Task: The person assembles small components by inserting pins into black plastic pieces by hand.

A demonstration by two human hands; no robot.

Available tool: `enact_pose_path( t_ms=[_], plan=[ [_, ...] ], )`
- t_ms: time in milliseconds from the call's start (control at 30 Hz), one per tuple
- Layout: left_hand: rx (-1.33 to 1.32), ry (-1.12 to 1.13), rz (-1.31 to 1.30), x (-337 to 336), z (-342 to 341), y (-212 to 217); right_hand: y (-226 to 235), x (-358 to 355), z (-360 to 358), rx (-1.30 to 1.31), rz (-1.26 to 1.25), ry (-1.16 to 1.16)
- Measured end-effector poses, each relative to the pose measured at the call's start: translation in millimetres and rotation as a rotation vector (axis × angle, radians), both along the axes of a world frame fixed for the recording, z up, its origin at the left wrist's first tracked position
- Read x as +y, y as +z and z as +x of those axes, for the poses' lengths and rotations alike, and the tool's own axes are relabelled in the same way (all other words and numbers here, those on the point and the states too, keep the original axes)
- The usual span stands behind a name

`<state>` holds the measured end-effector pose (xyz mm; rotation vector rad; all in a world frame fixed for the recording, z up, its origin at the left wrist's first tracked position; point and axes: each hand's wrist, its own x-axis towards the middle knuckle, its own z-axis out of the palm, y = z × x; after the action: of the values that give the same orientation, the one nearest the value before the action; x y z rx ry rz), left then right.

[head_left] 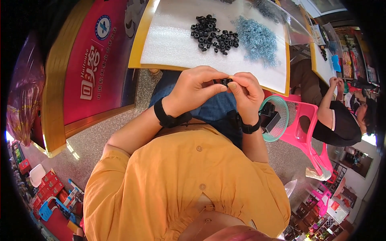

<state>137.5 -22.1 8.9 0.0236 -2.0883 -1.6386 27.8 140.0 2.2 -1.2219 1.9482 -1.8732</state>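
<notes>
My left hand (196,90) and my right hand (246,94) meet in front of my chest, above my lap. Between their fingertips they pinch a small black ring-shaped part (224,81). Both wrists wear black bands. Beyond my hands, on a white foam sheet (173,40), lies a pile of several black ring parts (214,34), with a heap of small silvery-blue metal pieces (257,40) to its right.
The foam sheet rests on a yellow-edged table (140,44). A teal mesh basket (279,120) with black items stands on a pink plastic stool (307,132) to my right. Another person (341,116) sits at the right, hands raised. A red and gold board (88,68) stands left.
</notes>
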Motion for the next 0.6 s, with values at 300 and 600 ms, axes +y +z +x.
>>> enact_pose_path(
  t_ms=[300, 600],
  plan=[
    [-0.139, -0.047, 0.182, 0, 3, 8, 2, -1, 3, 0.002, -0.044, 0.014],
    [-0.009, 0.006, 0.028, 0, 1, -1, 4, -1, 3, 0.076, 0.010, 0.016]
  ],
)
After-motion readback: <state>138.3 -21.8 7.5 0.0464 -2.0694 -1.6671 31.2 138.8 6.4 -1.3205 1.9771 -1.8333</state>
